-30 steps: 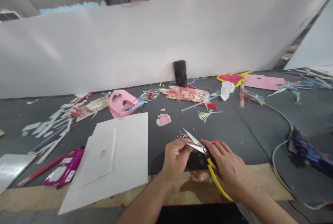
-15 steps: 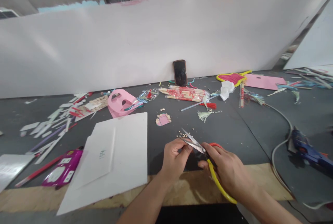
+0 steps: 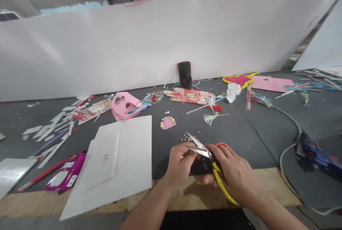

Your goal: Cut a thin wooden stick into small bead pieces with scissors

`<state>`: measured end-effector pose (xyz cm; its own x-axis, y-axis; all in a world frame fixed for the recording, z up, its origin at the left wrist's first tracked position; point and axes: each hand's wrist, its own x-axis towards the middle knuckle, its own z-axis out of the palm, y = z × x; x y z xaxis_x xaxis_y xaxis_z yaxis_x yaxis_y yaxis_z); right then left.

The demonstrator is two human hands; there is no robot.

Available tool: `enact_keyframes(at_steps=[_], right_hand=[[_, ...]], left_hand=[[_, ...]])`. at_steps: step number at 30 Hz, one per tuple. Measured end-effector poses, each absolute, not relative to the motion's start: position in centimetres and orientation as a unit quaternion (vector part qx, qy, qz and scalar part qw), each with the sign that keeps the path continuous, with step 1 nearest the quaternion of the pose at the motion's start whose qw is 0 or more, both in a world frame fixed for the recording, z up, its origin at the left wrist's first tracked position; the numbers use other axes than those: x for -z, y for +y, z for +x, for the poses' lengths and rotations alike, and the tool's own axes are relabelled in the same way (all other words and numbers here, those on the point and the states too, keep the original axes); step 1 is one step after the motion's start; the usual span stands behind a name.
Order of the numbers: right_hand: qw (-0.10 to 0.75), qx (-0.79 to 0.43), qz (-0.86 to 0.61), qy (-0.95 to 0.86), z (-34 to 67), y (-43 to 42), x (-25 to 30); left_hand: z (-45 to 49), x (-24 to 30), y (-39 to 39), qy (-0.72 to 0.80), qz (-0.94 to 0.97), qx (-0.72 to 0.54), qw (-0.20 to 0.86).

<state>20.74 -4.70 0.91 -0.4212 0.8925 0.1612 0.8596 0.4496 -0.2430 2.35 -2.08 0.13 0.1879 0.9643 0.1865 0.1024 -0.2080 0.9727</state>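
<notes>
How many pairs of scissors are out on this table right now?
1. The scissors, yellow-handled with blades open, are in the right hand near the front edge, beside the left hand. More could be hidden among the scraps at left.

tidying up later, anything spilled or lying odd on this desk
Yes: tiny beige bits lie scattered loose just beyond the scissors, and cut strips are strewn at far left. The white sheets overhang the near table edge.
</notes>
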Motion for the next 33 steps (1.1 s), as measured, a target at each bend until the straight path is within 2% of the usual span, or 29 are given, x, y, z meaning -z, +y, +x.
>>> enact_keyframes(at_steps=[8, 19, 27, 33], right_hand=[[0.153, -0.054, -0.506, -0.847, 21.07, -4.82, -0.6], [0.165, -0.073, -0.525, -0.832, 20.72, -4.38, -1.15], [0.105, -0.078, -0.541, -0.831, 20.93, -4.67, -0.72], [0.096, -0.1, -0.537, -0.832, 21.03, -4.73, -0.98]], left_hand=[[2.15, -0.36, -2.02, 0.428, 0.621, -0.438, 0.489], [2.74, 0.08, -2.14, 0.456, 0.606, -0.477, 0.444], [2.49, 0.06, -2.14, 0.437, 0.626, -0.477, 0.435], [2.39, 0.16, -2.14, 0.425, 0.642, -0.458, 0.445]])
